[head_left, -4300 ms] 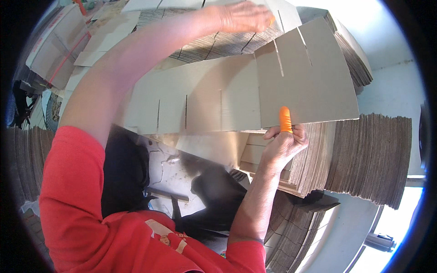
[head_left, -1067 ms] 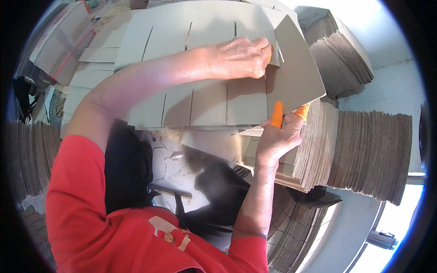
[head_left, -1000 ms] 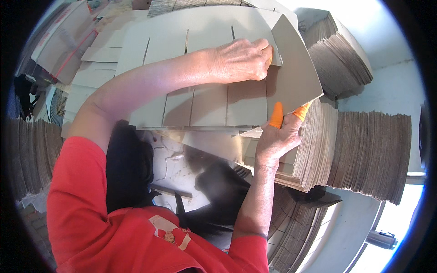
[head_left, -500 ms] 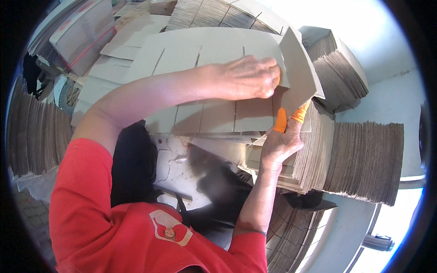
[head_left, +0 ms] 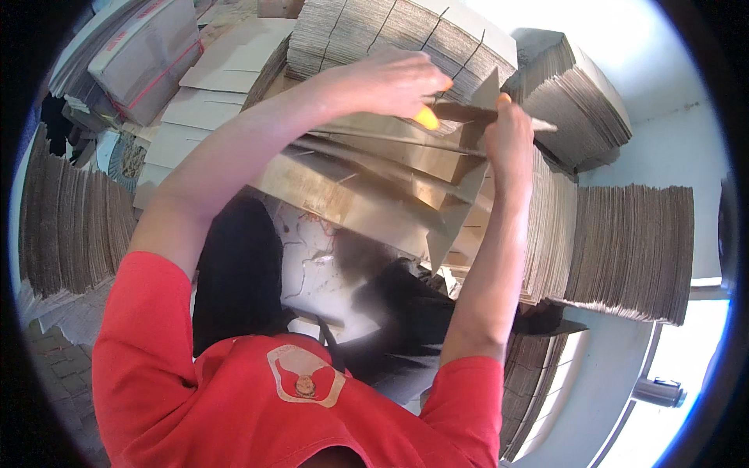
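The person wears a red short-sleeved shirt with a pale printed emblem on the chest. Both forearms are bare. An orange fingertip cover sits on the left hand; the right hand seems to wear one too.

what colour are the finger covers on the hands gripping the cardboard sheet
Orange, seen in the head view: one finger cover on the left hand, holding the flat brown cardboard sheet.

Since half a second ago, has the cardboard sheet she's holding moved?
Yes. The cardboard sheet has tipped from facing the camera to nearly edge-on, its top edge swinging toward the tall stack on the right, both hands gripping it.
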Action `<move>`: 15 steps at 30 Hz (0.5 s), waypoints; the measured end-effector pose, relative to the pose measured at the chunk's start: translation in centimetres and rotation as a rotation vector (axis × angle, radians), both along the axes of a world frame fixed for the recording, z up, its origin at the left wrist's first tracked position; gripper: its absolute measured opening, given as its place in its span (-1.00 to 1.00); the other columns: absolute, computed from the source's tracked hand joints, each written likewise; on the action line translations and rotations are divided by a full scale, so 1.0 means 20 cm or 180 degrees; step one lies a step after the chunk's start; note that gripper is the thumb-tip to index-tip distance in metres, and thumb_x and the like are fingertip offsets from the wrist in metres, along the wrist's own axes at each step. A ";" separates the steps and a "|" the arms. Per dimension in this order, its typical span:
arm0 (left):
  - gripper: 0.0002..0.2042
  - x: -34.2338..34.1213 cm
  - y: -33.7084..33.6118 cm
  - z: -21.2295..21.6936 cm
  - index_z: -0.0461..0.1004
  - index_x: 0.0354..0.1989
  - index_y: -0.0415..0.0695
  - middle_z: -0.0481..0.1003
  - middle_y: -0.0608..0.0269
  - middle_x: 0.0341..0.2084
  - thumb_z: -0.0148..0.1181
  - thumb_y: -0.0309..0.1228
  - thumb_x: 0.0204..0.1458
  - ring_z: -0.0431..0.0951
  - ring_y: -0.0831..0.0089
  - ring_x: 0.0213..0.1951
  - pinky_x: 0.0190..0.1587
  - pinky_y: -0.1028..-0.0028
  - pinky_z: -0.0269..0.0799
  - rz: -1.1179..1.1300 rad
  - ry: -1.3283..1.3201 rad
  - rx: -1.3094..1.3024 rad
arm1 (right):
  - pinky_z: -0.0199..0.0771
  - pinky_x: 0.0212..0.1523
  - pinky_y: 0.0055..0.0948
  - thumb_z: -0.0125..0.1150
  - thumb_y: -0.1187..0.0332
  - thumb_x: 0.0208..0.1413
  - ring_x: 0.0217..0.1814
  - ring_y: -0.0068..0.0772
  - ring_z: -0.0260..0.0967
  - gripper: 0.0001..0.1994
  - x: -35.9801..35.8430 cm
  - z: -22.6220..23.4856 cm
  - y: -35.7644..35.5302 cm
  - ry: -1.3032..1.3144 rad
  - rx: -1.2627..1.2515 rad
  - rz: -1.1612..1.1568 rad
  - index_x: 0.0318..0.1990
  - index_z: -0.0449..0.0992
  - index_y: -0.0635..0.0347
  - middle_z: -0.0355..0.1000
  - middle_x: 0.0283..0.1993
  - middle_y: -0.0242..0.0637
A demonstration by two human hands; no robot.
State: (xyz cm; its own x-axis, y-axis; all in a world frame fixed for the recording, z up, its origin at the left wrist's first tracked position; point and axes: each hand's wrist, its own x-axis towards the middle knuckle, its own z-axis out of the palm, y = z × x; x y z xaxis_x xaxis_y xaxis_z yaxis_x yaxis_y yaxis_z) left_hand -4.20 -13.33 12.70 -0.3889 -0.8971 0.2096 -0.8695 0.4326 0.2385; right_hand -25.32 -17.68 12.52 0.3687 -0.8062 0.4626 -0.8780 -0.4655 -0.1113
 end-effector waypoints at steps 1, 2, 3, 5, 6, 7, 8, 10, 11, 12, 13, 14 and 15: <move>-0.47 0.04 0.02 -0.01 0.49 0.01 -0.22 0.52 0.09 -0.38 0.36 -0.11 -0.07 0.51 0.13 -0.15 -0.14 0.22 0.47 -0.0107 0.0076 -0.0159 | 0.49 -0.28 0.00 0.00 0.65 -0.05 -0.28 0.12 0.52 -0.83 -0.03 0.00 -0.12 0.0050 0.0320 -0.0023 -0.30 0.49 0.39 0.50 -0.34 0.19; -0.49 0.05 0.03 0.01 0.51 -0.03 -0.22 0.49 0.07 -0.45 0.35 -0.10 -0.07 0.51 0.09 -0.22 -0.18 0.22 0.47 -0.0189 -0.0047 0.0051 | 0.51 -0.37 -0.05 -0.01 0.65 -0.05 -0.36 0.06 0.54 -0.86 -0.06 -0.01 -0.22 0.0107 0.0651 -0.0081 -0.34 0.49 0.41 0.51 -0.33 0.16; -0.52 0.10 0.06 0.03 0.53 -0.08 -0.22 0.46 0.04 -0.52 0.35 -0.10 -0.06 0.51 0.05 -0.29 -0.21 0.21 0.46 -0.0191 -0.0201 0.0294 | 0.49 -0.44 -0.10 -0.01 0.65 -0.03 -0.44 -0.02 0.52 -0.86 -0.01 -0.01 -0.26 0.0068 0.1215 -0.0139 -0.34 0.49 0.41 0.51 -0.33 0.13; -0.58 0.20 0.09 -0.01 0.56 -0.24 -0.23 0.38 -0.05 -0.67 0.32 -0.07 -0.04 0.46 -0.09 -0.49 -0.34 0.18 0.43 -0.0383 -0.0216 0.0310 | 0.46 -0.60 -0.20 -0.02 0.66 0.00 -0.59 -0.17 0.49 -0.86 0.07 0.03 -0.31 -0.0002 0.2319 -0.0257 -0.35 0.49 0.42 0.52 -0.32 0.08; -0.58 0.21 0.10 -0.08 0.56 -0.23 -0.23 0.41 -0.05 -0.64 0.31 -0.07 -0.03 0.47 -0.09 -0.45 -0.32 0.17 0.43 -0.0474 -0.0045 0.0226 | 0.42 -0.64 -0.25 -0.02 0.65 0.02 -0.63 -0.24 0.45 -0.86 0.07 -0.02 -0.36 -0.0010 0.2519 -0.0231 -0.32 0.50 0.41 0.51 -0.35 0.05; -0.59 0.22 0.11 -0.14 0.56 -0.22 -0.22 0.43 -0.06 -0.61 0.30 -0.07 -0.02 0.49 -0.08 -0.42 -0.31 0.17 0.43 -0.0572 0.0129 0.0138 | 0.39 -0.69 -0.29 -0.01 0.64 0.03 -0.67 -0.30 0.41 -0.85 0.06 -0.12 -0.40 -0.0022 0.2715 -0.0212 -0.30 0.51 0.40 0.51 -0.38 0.02; -0.59 0.23 0.11 -0.17 0.56 -0.21 -0.21 0.46 -0.06 -0.57 0.30 -0.08 -0.02 0.50 -0.07 -0.39 -0.29 0.17 0.43 -0.0655 0.0297 0.0058 | 0.36 -0.74 -0.34 -0.01 0.64 0.05 -0.72 -0.36 0.38 -0.84 0.03 -0.22 -0.42 -0.0036 0.2916 -0.0176 -0.28 0.51 0.40 0.51 -0.40 -0.01; -0.60 0.19 0.18 -0.18 0.54 -0.14 -0.20 0.51 -0.10 -0.43 0.30 -0.13 -0.02 0.52 -0.05 -0.23 -0.15 0.12 0.42 -0.0633 0.0214 0.0389 | 0.39 -0.72 -0.35 0.02 0.64 0.05 -0.69 -0.37 0.40 -0.77 0.03 -0.42 -0.34 -0.0985 0.2849 -0.0601 -0.14 0.52 0.34 0.50 -0.49 -0.03; -0.60 0.19 0.23 -0.20 0.54 -0.12 -0.19 0.51 -0.10 -0.40 0.30 -0.15 -0.03 0.51 -0.04 -0.19 -0.11 0.12 0.42 -0.0605 0.0219 0.0549 | 0.47 -0.64 -0.27 0.04 0.60 0.08 -0.65 -0.29 0.46 -0.68 0.05 -0.38 -0.28 -0.0792 0.2676 -0.0736 0.02 0.48 0.30 0.53 -0.51 -0.03; -0.59 0.18 0.26 -0.22 0.53 -0.09 -0.19 0.51 -0.09 -0.36 0.30 -0.17 -0.04 0.51 -0.03 -0.14 -0.08 0.11 0.41 -0.0596 0.0227 0.0706 | 0.44 -0.63 -0.28 0.11 0.56 0.08 -0.63 -0.31 0.46 -0.70 0.01 -0.38 -0.26 -0.0868 0.2123 -0.0423 0.01 0.49 0.30 0.52 -0.51 -0.05; -0.62 0.17 0.26 -0.25 0.53 -0.10 -0.18 0.52 0.00 -0.34 0.31 -0.25 -0.10 0.49 0.04 -0.15 -0.04 0.17 0.41 -0.0580 0.0075 0.0735 | 0.41 -0.61 -0.29 0.18 0.53 0.07 -0.61 -0.33 0.47 -0.71 -0.07 -0.38 -0.26 -0.0935 0.1561 -0.0131 -0.01 0.50 0.31 0.52 -0.50 -0.07; -0.63 0.16 0.28 -0.28 0.53 -0.11 -0.18 0.52 0.04 -0.34 0.30 -0.29 -0.10 0.48 0.06 -0.16 -0.04 0.19 0.40 -0.0621 0.0140 0.0578 | 0.38 -0.60 -0.30 0.25 0.50 0.06 -0.59 -0.35 0.47 -0.71 -0.15 -0.38 -0.23 -0.0973 0.1004 0.0134 -0.02 0.51 0.31 0.52 -0.50 -0.09; -0.65 0.18 0.31 -0.31 0.53 -0.11 -0.19 0.52 0.07 -0.34 0.29 -0.32 -0.10 0.47 0.08 -0.18 -0.04 0.21 0.40 -0.0590 0.0185 0.0427 | 0.42 -0.56 -0.27 0.27 0.42 0.08 -0.57 -0.30 0.50 -0.65 -0.17 -0.33 -0.14 -0.0673 0.0452 0.0121 0.04 0.50 0.26 0.52 -0.48 -0.04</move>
